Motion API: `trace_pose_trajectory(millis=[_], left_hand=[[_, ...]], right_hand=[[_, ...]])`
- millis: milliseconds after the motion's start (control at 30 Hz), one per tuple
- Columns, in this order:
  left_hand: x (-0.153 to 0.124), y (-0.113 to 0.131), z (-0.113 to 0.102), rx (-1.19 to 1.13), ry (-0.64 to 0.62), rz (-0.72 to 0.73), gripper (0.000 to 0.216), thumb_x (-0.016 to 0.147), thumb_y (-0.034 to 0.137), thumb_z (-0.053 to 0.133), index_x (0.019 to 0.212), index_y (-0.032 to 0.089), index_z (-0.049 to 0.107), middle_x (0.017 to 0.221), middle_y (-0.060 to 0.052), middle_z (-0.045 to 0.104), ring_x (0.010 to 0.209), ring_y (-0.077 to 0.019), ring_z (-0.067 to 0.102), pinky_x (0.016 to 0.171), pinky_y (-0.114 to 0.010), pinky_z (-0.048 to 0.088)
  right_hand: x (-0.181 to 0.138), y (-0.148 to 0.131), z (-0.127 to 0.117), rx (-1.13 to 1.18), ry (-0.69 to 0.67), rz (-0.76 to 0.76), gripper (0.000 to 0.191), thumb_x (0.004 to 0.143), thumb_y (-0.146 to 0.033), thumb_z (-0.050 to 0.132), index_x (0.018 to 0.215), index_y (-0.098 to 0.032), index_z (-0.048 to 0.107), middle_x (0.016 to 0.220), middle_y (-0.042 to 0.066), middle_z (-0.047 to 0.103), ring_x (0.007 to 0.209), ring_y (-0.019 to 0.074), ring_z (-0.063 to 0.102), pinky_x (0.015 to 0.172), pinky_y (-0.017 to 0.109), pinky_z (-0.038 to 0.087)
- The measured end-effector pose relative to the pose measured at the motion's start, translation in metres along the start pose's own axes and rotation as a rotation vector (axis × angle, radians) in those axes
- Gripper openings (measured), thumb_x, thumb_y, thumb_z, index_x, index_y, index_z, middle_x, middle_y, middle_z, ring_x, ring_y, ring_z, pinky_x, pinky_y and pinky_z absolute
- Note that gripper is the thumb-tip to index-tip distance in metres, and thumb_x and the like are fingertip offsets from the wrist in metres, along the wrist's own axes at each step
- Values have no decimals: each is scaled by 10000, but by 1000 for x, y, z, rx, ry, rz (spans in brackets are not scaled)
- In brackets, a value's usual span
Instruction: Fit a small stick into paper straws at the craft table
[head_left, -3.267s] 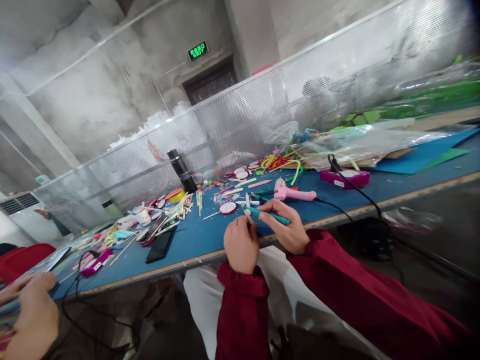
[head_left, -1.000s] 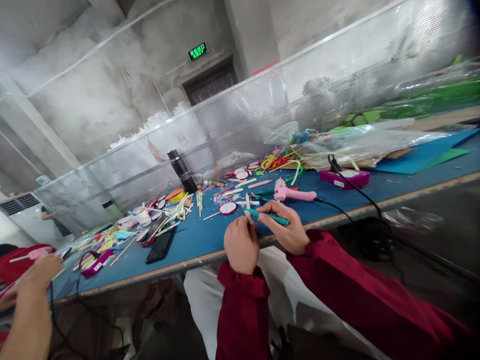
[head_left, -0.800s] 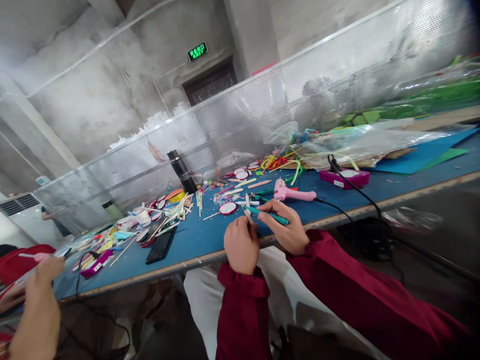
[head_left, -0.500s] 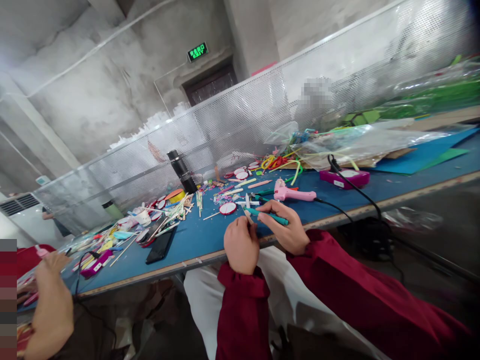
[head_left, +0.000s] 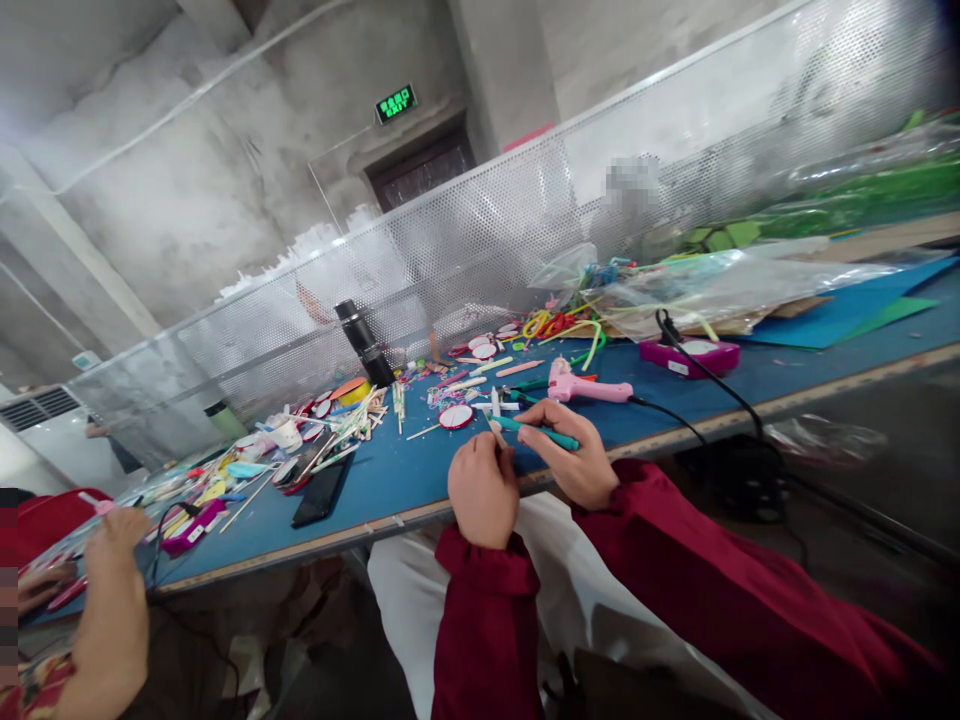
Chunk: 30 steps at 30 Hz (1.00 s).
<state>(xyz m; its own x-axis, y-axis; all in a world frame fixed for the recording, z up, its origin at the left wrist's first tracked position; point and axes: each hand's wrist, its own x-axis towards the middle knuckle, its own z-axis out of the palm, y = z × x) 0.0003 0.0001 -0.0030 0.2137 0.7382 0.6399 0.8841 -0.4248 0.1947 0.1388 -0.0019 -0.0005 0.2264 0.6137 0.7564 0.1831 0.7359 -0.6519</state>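
The person's right hand [head_left: 568, 452] has its grip closed around a teal pen-like tool [head_left: 556, 435], held slantwise with its tip pointing toward the left hand [head_left: 484, 490]. The left hand's grip is closed too, pinching a small pale strip [head_left: 496, 431] that juts up from the fingers just beside that tip; whether tip and strip touch is too small to tell. Both the tool and the strip are above the near edge of the blue desk [head_left: 409, 465], in front of the wearer. Just beyond the right hand lies a pink glue gun [head_left: 589, 388], its cord running right toward a purple box [head_left: 688, 360]. A red-rimmed white disc [head_left: 455, 417] lies near the left hand, with a black phone [head_left: 322, 492] farther left. At the far left, a co-worker's hand [head_left: 118, 530] is raised over the same desk.
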Motion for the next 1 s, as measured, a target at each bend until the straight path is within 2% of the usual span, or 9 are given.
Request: trace_pose_trajectory(millis=[1000], left_hand=[[0, 0, 1, -10, -6, 0, 127, 988, 302, 514, 940, 209, 587, 920, -45, 683, 932, -208, 619, 802, -317, 417]], right_hand=[[1, -2, 0, -11, 9, 5, 99, 870, -286, 642, 850, -194, 674, 768, -6, 640, 725, 155, 589, 686, 272, 463]])
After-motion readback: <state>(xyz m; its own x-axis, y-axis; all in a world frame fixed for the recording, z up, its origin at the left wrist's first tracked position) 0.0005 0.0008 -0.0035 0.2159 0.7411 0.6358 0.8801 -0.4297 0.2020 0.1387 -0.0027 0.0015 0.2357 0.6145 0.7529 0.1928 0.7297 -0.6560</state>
